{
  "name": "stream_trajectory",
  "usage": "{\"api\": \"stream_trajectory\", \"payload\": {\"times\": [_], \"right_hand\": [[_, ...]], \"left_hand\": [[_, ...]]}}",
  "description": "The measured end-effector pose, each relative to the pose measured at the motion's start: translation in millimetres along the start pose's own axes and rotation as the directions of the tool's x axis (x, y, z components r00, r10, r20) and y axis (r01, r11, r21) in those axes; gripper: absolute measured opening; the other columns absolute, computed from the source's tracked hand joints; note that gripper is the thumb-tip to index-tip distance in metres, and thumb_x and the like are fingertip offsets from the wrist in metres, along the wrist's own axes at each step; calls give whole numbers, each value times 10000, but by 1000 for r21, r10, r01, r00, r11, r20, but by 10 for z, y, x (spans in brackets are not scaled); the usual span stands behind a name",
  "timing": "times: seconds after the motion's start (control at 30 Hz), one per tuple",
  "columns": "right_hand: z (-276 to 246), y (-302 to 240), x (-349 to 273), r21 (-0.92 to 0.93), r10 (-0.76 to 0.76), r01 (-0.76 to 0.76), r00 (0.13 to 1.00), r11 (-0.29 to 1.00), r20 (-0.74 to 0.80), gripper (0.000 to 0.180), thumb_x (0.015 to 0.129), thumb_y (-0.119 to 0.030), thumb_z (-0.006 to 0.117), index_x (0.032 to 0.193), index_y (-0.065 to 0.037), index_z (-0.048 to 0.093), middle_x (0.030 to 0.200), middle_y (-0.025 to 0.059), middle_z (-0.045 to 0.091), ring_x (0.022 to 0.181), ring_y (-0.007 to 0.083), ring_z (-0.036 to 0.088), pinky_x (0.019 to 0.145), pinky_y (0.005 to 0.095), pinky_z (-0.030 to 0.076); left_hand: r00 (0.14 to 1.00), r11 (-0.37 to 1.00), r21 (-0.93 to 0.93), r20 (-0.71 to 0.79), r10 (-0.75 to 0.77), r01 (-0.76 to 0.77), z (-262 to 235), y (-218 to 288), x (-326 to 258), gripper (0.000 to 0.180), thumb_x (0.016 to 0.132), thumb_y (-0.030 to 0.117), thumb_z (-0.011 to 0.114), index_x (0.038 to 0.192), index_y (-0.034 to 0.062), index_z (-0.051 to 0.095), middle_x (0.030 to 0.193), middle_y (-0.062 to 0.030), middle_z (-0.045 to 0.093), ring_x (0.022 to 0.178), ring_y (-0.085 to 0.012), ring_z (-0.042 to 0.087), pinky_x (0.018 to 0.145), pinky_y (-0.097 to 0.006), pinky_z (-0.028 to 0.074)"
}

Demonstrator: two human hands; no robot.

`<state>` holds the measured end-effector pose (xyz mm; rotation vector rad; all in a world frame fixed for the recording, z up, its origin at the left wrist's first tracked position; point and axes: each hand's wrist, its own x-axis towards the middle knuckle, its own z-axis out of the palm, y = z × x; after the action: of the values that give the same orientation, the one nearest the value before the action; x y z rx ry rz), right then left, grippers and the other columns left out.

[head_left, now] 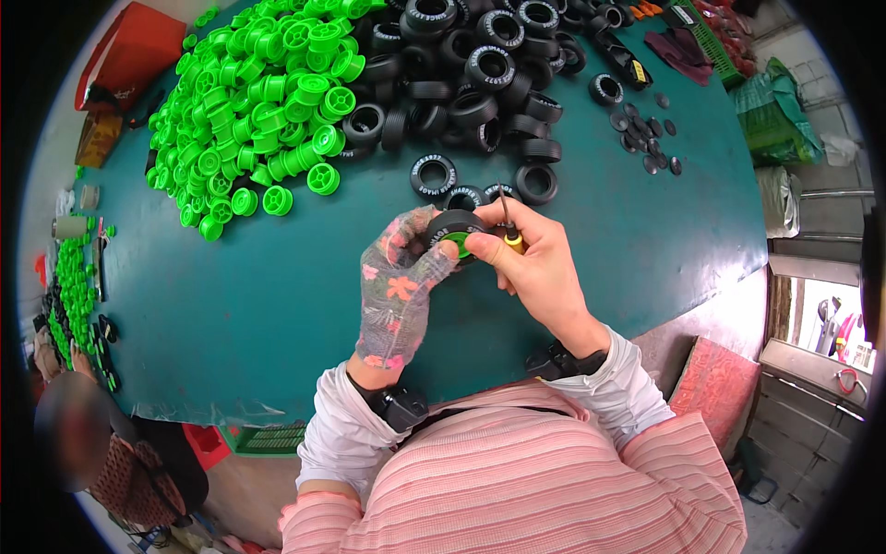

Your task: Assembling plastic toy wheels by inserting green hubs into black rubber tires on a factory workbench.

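Note:
In front of my chest, both hands meet on one black toy tire (457,222) with a green wheel rim (459,242) in its hole. My left hand (395,286), in a grey flowered glove, is closed around the tire's left side, thumb on the rim. My bare right hand (544,268) presses its thumb at the rim's right side. It also grips a yellow-handled screwdriver (513,243), whose thin dark shaft points up and away; its exact tip is too small to tell. Just beyond my hands lie several loose tires (434,175).
A big heap of green wheel rims (249,120) covers the table's far left, beside a pile of black tires (471,83). Small black discs (646,138) lie at the far right on the green tabletop (231,314). Another person (120,452) sits at the left.

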<state>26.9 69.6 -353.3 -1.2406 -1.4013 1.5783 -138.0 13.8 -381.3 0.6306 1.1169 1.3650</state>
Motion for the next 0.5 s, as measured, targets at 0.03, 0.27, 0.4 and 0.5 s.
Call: {"api": "stream_trajectory", "payload": {"times": [0.03, 0.27, 0.4, 0.5], "right_hand": [[-32, -4, 20, 28, 58, -59, 998, 998, 31, 248, 891, -156, 779, 1006, 26, 655, 873, 0, 605, 615, 43, 524, 503, 228, 427], [-16, 92, -20, -55, -153, 151, 987, 987, -44, 210, 943, -213, 739, 990, -21, 669, 746, -29, 595, 574, 23, 496, 488, 209, 381], [-38, 3, -15, 132, 130, -134, 991, 982, 33, 192, 935, -196, 746, 987, -29, 667, 710, -43, 578, 580, 8, 495, 498, 200, 380], [-72, 20, -44, 186, 146, -150, 989, 971, 35, 177, 924, -169, 755, 988, -29, 667, 709, -47, 585, 584, 2, 503, 511, 189, 379]], "left_hand": [[1000, 1000, -1, 3, 1, -1, 21, 1, 14, 403, 924, 104, 737, 1283, -8, 590, 1127, -83, 657, 1010, -152, 637, 859, -306, 560], [998, 996, 92, 57, 16, -21, 72, 78, 9, 385, 921, 103, 749, 1256, -4, 593, 1099, -62, 669, 962, -130, 643, 822, -302, 584], [996, 995, -85, 77, -39, 46, 68, -1, 29, 370, 926, 92, 738, 1249, -12, 590, 1105, -69, 666, 968, -131, 649, 810, -303, 595], [997, 987, -142, 53, -64, 71, 128, -11, 3, 368, 922, 87, 740, 1244, -12, 591, 1117, -68, 659, 971, -130, 649, 811, -302, 594]]}}
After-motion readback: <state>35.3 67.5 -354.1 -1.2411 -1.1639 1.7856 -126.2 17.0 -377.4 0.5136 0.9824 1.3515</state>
